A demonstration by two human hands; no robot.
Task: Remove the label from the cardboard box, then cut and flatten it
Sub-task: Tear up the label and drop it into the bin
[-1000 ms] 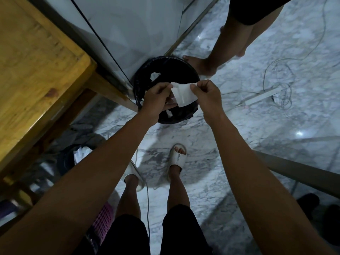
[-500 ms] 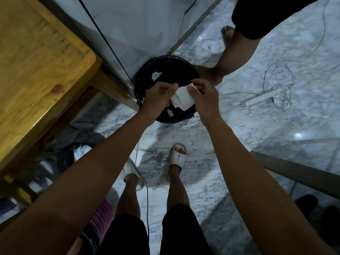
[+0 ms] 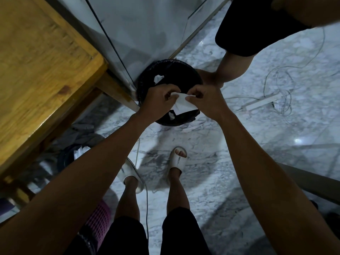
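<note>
— What is the big black thing on the floor?
— A bin (image 3: 147, 78) with a black bag. White paper bits lie inside.
— And above it?
— The left hand (image 3: 158, 102) and right hand (image 3: 204, 100) both pinch the white label (image 3: 182, 103) over the bin.

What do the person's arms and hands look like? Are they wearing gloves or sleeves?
No gloves and no sleeves show. Both arms are bare from the bottom of the picture right up to the wrists. The left hand and the right hand are bare too. I can't see any rings, watch or bracelet on them, though the light is dim.
</note>
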